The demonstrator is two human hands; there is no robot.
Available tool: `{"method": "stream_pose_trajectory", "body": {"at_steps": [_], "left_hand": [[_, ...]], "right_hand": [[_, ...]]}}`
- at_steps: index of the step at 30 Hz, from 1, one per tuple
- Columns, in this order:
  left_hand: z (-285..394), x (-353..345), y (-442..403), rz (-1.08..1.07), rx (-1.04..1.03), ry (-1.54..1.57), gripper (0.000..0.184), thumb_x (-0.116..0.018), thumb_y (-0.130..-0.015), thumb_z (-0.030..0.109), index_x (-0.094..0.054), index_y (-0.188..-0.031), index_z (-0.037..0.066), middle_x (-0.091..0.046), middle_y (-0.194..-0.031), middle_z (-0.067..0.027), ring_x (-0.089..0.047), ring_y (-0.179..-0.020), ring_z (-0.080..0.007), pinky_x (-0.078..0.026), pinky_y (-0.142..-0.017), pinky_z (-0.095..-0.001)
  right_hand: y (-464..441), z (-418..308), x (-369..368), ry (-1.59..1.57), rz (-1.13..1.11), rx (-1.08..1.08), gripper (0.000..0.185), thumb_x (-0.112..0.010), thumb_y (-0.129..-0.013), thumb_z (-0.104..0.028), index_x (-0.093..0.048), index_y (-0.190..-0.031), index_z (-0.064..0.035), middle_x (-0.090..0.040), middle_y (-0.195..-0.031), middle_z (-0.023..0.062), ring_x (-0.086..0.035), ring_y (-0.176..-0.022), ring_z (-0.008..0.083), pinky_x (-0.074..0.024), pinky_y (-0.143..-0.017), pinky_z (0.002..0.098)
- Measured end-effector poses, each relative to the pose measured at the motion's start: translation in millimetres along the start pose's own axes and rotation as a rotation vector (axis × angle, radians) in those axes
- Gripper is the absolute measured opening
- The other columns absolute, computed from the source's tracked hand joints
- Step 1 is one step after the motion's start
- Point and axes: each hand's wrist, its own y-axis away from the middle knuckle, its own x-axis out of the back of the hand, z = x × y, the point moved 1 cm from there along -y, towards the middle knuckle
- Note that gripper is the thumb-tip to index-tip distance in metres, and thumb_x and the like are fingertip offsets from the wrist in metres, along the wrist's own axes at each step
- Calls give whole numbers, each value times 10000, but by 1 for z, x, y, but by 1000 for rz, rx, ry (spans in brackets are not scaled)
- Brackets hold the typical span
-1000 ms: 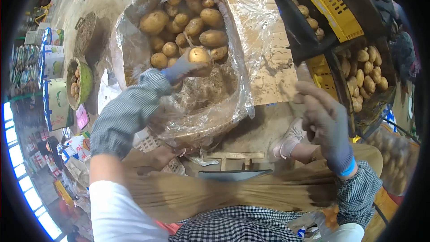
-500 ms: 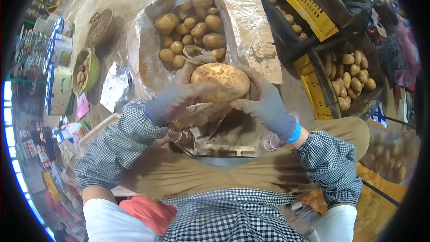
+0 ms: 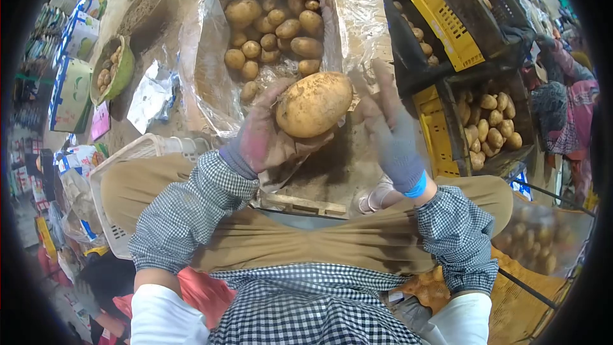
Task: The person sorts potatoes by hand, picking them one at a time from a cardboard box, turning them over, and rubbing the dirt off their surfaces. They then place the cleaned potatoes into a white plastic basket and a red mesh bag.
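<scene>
A large potato (image 3: 314, 105), yellow-brown with specks of soil, rests in my left hand (image 3: 258, 129), whose gloved fingers cup it from the left and below. To the right of the potato, apart from it, is my right hand (image 3: 391, 129), gloved in grey with a blue band at the wrist. Its fingers are spread and somewhat blurred, holding nothing. Just beyond both hands stands a cardboard box (image 3: 214, 92) lined with clear plastic. Several potatoes (image 3: 288, 28) of mixed sizes lie inside it.
At the right are a crate (image 3: 437, 131) with a yellow side and potatoes (image 3: 495, 121) in it, and another yellow-edged crate (image 3: 440, 16). A green bowl (image 3: 124, 73) and a brown basin (image 3: 143, 9) stand on the left. A white plastic basket (image 3: 105, 185) sits by my left knee.
My right hand has let go of the potato and moved right, its fingers spreading. The potato now lies in my left hand alone. The view has shifted slightly.
</scene>
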Motion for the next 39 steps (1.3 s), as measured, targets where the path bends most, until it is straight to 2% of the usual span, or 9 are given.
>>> {"method": "stream_pose_trajectory", "body": {"at_steps": [2,9,12,19,22,29,34,36,39], "left_hand": [[-5,0,-3,-11,-75,-85,629,-414,-955,524,-379,-1387,69,-509,-1316,-154,-544,-1186,-279,-476,-985,-468],[-11,21,-5,-1,-65,68,583,-424,-954,500,-416,-1355,76,-522,-1301,-146,-543,-1190,-271,-483,-977,-468],[-13,13,-4,6,-122,-49,546,-434,-960,458,-416,-1350,75,-527,-1290,-143,-545,-1186,-271,-491,-968,-465],[-16,13,-1,84,-217,-137,405,-399,-999,291,-418,-1343,78,-522,-1286,-136,-557,-1166,-260,-498,-967,-450],[-18,13,-1,122,-249,-181,392,-384,-1005,276,-419,-1339,75,-518,-1288,-136,-546,-1179,-255,-489,-983,-434],[-14,9,0,104,-256,-126,389,-373,-1003,255,-407,-1341,65,-479,-1316,-152,-504,-1224,-254,-455,-1031,-420],[-12,22,1,82,-324,-146,407,-474,-967,163,-391,-1346,39,-446,-1340,-165,-501,-1222,-257,-433,-1052,-404],[-16,34,0,-49,-1085,-1429,516,-582,-903,67,-358,-1365,22,-449,-1334,-171,-501,-1219,-264,-439,-1031,-375],[-1,14,5,16,-788,-1654,691,-685,-794,-21,-325,-1383,13,-428,-1353,-172,-502,-1214,-267,-440,-1011,-353]], "right_hand": [[3,7,-6,-43,-113,-145,467,-512,-963,-92,-413,-1418,-58,-650,-952,56,-554,-762,108,-461,-756,192],[8,28,-26,205,-247,330,392,-529,-964,-119,-506,-1353,-68,-677,-1114,40,-558,-717,58,-477,-679,204],[-6,4,-14,-62,-62,-281,383,-543,-949,-98,-526,-1330,-66,-667,-1168,94,-633,-853,84,-499,-742,240],[8,26,-27,199,-219,262,389,-575,-925,-109,-548,-1312,-75,-697,-1077,84,-619,-824,57,-501,-711,214],[0,17,-19,-31,-49,-189,420,-551,-944,-89,-502,-1361,-72,-666,-1008,8,-498,-738,30,-445,-666,187],[17,38,-28,364,-306,312,450,-560,-914,-41,-506,-1359,-78,-640,-1096,42,-506,-672,55,-452,-631,185],[0,21,-9,-134,-33,-389,467,-450,-985,-148,-370,-1437,-60,-606,-1101,60,-524,-703,72,-481,-581,203],[-1,44,-9,-198,-117,-346,480,-429,-1009,-240,-343,-1434,-37,-584,-1162,66,-562,-806,88,-491,-597,211],[-3,74,-12,-554,-273,-367,509,-484,-985,-276,-357,-1408,-25,-551,-1239,102,-586,-1049,201,-504,-887,334]]}}
